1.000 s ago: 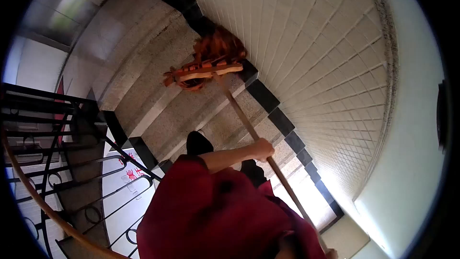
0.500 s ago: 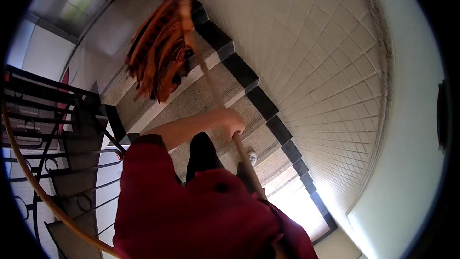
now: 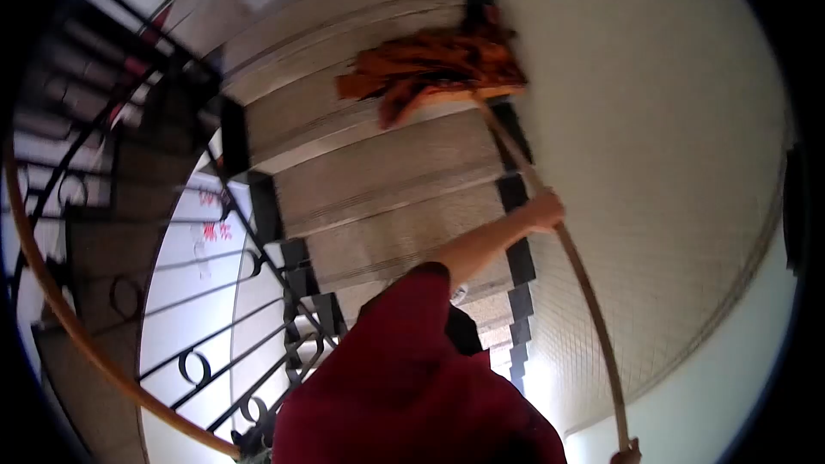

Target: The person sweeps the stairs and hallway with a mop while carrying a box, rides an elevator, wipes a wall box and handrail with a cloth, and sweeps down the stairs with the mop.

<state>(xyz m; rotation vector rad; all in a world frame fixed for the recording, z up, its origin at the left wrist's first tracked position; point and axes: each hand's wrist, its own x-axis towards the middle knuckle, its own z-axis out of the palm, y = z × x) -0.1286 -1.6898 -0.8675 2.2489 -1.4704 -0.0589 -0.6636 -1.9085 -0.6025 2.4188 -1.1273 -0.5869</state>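
Observation:
A mop with orange-brown cloth strips point(image 3: 430, 60) lies across a stair at the upper middle, its head reaching the right wall. Its long wooden handle point(image 3: 589, 292) runs down toward the lower right. My left hand point(image 3: 546, 210) is closed round the handle partway along, with the forearm stretched across the steps. Near the bottom right edge, my right hand point(image 3: 627, 454) grips the handle's lower part and is partly cut off by the frame. A dark red garment covers my body below.
Stone steps point(image 3: 378, 163) with dark edging fill the middle. A black metal railing point(image 3: 232, 206) with a wooden handrail point(image 3: 77, 326) curves along the left. On the right rises a pale tiled wall point(image 3: 636, 146). White panels with red writing show beyond the railing.
The mop head was lifted and swung left half a second earlier; now it is down on a stair by the wall. My left hand has moved right and up with the handle.

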